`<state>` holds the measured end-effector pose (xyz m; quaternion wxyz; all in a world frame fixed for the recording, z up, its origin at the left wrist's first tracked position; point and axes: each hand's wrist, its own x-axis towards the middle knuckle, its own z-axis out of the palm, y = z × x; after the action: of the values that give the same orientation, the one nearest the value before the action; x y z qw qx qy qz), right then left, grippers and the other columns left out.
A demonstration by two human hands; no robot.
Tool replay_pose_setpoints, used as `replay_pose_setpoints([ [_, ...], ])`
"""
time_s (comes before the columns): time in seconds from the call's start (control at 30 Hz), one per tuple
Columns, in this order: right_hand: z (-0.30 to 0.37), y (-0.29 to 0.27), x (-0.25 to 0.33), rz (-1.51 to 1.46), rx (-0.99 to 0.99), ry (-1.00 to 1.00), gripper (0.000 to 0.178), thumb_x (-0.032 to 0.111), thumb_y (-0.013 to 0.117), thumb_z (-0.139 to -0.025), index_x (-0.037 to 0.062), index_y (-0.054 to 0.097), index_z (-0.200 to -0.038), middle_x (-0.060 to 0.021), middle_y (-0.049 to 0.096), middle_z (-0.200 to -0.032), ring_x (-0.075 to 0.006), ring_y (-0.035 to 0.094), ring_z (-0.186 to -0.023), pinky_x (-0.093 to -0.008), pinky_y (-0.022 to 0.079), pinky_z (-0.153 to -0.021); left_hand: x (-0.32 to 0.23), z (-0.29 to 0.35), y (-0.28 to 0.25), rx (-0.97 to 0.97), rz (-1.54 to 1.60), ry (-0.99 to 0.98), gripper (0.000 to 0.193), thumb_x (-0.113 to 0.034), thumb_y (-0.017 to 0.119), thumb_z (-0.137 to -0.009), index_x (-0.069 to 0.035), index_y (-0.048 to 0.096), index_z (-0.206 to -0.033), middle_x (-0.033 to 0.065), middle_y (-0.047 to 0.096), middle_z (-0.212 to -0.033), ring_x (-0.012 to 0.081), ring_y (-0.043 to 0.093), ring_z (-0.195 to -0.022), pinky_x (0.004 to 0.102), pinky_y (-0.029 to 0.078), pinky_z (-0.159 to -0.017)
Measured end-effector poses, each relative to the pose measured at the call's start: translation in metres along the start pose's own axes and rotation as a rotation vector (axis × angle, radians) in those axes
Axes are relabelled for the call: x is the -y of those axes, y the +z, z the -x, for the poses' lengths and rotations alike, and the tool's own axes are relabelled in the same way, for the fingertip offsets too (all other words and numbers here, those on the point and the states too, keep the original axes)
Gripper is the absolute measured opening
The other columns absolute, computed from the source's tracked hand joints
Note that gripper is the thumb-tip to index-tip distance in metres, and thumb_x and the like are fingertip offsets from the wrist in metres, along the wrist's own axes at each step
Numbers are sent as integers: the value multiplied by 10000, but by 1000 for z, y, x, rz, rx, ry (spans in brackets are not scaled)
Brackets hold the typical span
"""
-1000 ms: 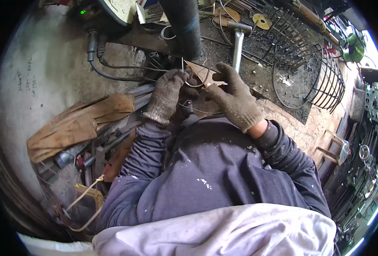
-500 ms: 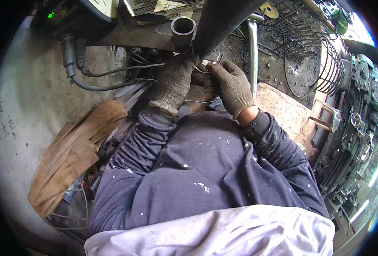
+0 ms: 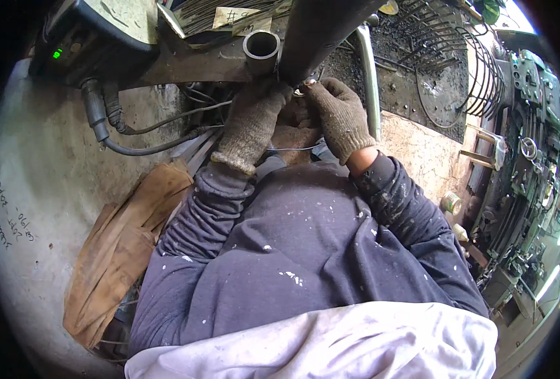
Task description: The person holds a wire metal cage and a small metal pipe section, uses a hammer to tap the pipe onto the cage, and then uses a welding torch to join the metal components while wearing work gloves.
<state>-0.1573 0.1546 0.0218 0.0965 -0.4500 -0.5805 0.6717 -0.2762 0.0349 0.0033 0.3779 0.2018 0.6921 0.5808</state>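
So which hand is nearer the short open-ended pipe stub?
Left. The left hand reaches up just below the pipe stub; the right hand sits farther to the right, beyond the big dark pipe.

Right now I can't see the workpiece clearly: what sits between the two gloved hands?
In the head view, a thin wire spans the gap between the left hand and right hand, with a brownish piece behind it; what that is, I cannot tell.

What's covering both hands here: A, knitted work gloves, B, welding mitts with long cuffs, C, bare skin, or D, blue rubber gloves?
A: the left hand and the right hand both wear grey-brown knitted gloves with ribbed cuffs, close together under the dark pipe.
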Motion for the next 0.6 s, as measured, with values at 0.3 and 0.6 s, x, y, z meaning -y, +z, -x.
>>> replay_pose_setpoints([
  [0.3,0,6,7,-88,-19,39,341,335,667,-923,4,697,-997,-17,665,-768,-72,585,-657,-242,470,-595,8,-9,-4,106,74,-2,285,-274,530,-985,-47,650,-1109,155,671,-1065,269,670,-966,376,507,-838],
  [0.6,-8,4,-4,4,-46,-8,335,336,663,-927,6,700,-970,-16,658,-739,-80,602,-650,-253,477,-585,1,-9,0,130,100,74,298,-299,532,-989,-62,664,-1113,108,684,-997,170,692,-839,325,567,-735],
])
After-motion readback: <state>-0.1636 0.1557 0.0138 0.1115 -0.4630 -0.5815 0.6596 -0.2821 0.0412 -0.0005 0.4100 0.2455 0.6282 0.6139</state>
